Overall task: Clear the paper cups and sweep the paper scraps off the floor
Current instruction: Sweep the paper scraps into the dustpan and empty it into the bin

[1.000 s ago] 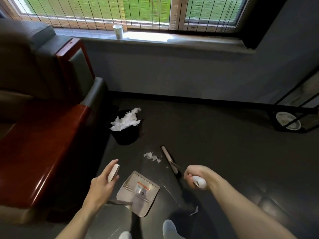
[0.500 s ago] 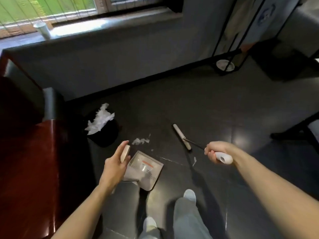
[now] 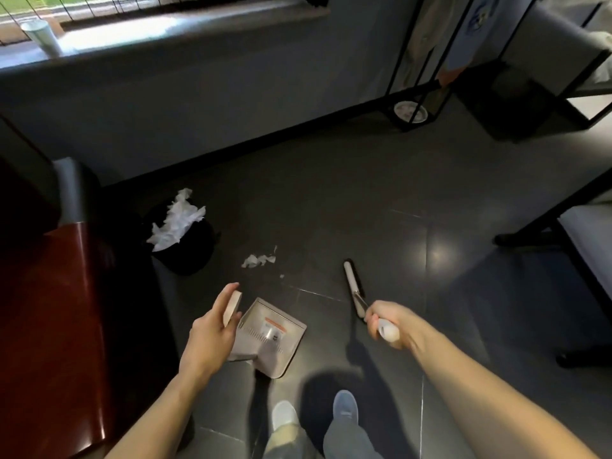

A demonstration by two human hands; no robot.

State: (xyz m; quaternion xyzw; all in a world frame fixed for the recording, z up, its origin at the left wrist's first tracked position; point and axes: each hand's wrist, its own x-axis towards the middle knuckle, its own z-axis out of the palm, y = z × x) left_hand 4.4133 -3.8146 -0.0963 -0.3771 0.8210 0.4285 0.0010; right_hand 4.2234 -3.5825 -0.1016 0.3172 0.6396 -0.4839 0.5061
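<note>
My left hand (image 3: pixel 212 329) holds the flat top of the dustpan handle (image 3: pixel 232 306), thumb and fingers around it. The grey dustpan (image 3: pixel 268 336) stands on the dark floor just right of that hand. My right hand (image 3: pixel 385 321) grips the white broom handle (image 3: pixel 389 331); the broom head (image 3: pixel 353 286) lies on the floor ahead of it. White paper scraps (image 3: pixel 258 260) lie on the floor beyond the dustpan, left of the broom head. A paper cup (image 3: pixel 42 36) stands on the window sill at the top left.
A black bin (image 3: pixel 188 250) stuffed with white paper stands left of the scraps, beside a red-brown wooden bench (image 3: pixel 56 309). A black metal rack (image 3: pixel 424 87) with a white dish stands by the wall. A dark-framed seat (image 3: pixel 586 246) is at the right. My feet (image 3: pixel 314 412) are below.
The view has swung right and tilted, so the bin and sill cup sit further left. The broom head has shifted right, away from the scraps. Both hands keep their holds.
</note>
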